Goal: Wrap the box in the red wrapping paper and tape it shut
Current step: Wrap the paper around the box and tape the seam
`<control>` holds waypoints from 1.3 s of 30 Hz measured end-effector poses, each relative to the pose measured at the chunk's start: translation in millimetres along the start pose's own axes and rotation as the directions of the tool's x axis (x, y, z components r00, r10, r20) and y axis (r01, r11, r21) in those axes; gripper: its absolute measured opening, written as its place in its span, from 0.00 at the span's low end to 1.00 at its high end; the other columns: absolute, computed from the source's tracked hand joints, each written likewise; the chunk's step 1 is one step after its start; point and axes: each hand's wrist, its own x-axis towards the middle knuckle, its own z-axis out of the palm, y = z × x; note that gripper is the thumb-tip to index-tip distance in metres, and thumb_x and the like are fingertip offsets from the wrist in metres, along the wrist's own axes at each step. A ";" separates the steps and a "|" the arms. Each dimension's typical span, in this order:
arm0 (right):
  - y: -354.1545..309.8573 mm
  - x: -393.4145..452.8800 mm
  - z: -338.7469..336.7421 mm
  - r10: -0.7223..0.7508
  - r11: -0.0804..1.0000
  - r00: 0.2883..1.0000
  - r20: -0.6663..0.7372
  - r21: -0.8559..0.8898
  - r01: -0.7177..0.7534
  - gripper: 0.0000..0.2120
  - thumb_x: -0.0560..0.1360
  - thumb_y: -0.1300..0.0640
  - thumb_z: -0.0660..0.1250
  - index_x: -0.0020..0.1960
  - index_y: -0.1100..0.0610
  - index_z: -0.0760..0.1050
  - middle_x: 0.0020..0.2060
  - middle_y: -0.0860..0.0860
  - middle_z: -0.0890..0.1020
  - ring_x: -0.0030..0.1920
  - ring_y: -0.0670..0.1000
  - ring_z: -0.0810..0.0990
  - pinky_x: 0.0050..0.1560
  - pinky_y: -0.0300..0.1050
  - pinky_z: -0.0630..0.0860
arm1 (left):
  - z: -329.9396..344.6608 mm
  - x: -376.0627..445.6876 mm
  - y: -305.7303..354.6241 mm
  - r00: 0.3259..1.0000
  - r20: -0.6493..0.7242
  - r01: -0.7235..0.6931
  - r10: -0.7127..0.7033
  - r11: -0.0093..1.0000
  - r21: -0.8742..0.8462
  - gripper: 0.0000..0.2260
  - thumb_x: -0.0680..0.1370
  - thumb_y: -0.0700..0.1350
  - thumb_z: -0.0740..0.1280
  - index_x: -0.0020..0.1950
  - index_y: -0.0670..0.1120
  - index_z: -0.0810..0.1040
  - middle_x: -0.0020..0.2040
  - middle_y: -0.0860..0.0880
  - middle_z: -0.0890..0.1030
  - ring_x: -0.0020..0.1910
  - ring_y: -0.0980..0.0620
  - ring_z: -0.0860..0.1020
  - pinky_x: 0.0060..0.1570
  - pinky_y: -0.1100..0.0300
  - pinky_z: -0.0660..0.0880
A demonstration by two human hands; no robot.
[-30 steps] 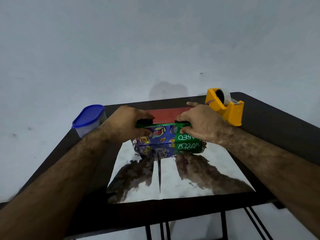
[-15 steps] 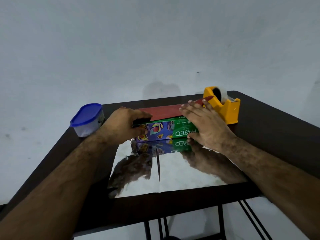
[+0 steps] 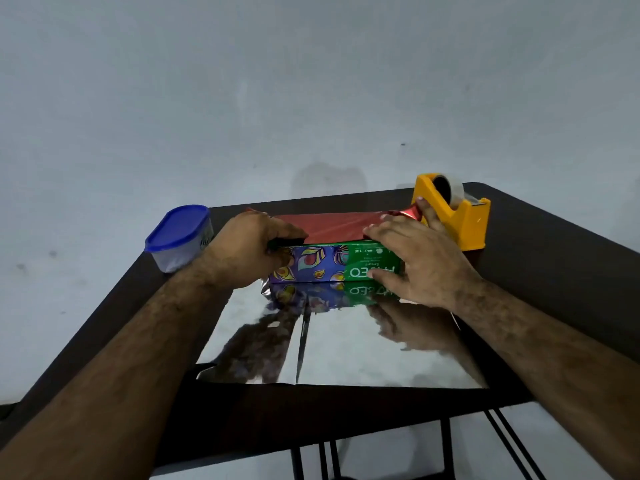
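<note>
While the left hand (image 3: 249,247) grips the box (image 3: 329,265), the right hand (image 3: 415,263) presses flat upon it; foil sheet (image 3: 346,351) beneath.

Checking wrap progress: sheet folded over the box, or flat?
Partly: sheet lies flat near side, silver up; far part shows red behind the box.

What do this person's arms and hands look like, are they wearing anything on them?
Nothing is worn: the left hand and right hand are bare, without gloves, rings or a watch in view. Both forearms are uncovered and hairy, with no sleeves showing.
</note>
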 end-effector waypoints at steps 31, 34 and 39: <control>19.0 -6.3 -0.4 0.180 0.982 0.983 0.035 0.047 -0.181 0.53 0.61 0.44 0.84 0.80 0.49 0.64 0.76 0.49 0.70 0.80 0.54 0.62 0.81 0.63 0.43 | -11.2 -10.0 1.2 1.000 -0.020 0.014 -0.013 0.998 0.057 0.21 0.73 0.43 0.81 0.66 0.52 0.85 0.57 0.56 0.87 0.46 0.63 0.78 0.46 0.76 0.66; 30.6 -10.2 -4.8 0.157 0.980 0.984 0.083 0.113 -0.166 0.50 0.62 0.39 0.78 0.80 0.47 0.64 0.79 0.47 0.67 0.82 0.53 0.58 0.80 0.69 0.46 | -10.1 -9.2 1.6 1.000 -0.008 0.004 -0.004 0.997 0.071 0.21 0.74 0.43 0.80 0.66 0.52 0.85 0.57 0.56 0.87 0.45 0.64 0.78 0.45 0.75 0.66; 22.7 -6.7 1.0 0.071 0.987 0.997 0.022 0.140 -0.074 0.42 0.67 0.29 0.69 0.75 0.49 0.72 0.75 0.48 0.73 0.79 0.53 0.66 0.78 0.69 0.51 | -10.6 -8.2 3.5 1.000 -0.007 0.004 -0.004 0.998 0.061 0.20 0.74 0.44 0.80 0.65 0.52 0.86 0.57 0.56 0.87 0.47 0.62 0.80 0.51 0.67 0.73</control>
